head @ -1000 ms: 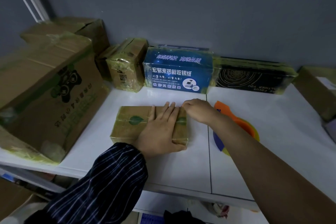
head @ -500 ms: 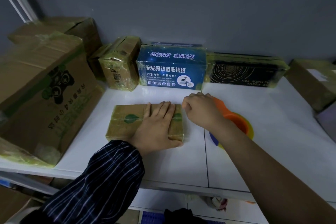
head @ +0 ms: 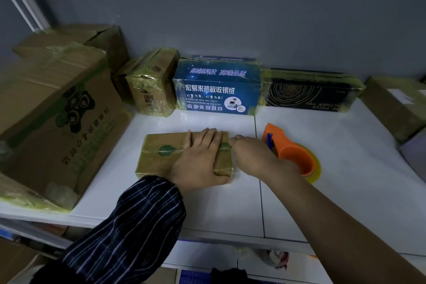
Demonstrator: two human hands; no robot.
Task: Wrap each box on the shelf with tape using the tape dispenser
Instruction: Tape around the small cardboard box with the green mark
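A flat brown box (head: pixel 159 154) with a green leaf mark lies on the white shelf (head: pixel 230 203), covered in clear tape. My left hand (head: pixel 200 159) rests flat on its right half, fingers straight. My right hand (head: pixel 253 157) is at the box's right end, fingers pressed against its side; the fingertips are hidden. The orange tape dispenser (head: pixel 290 152) with a yellowish tape roll lies on the shelf just right of my right hand, untouched.
Along the back wall stand a small taped carton (head: pixel 152 85), a blue printed box (head: pixel 216 87) and a black box (head: pixel 309 92). A large carton (head: pixel 53 117) fills the left side. Another brown box (head: pixel 396 104) sits at the far right.
My right hand slid from the box's far right corner down along its right end, uncovering the orange dispenser. The left hand stayed flat on the box.
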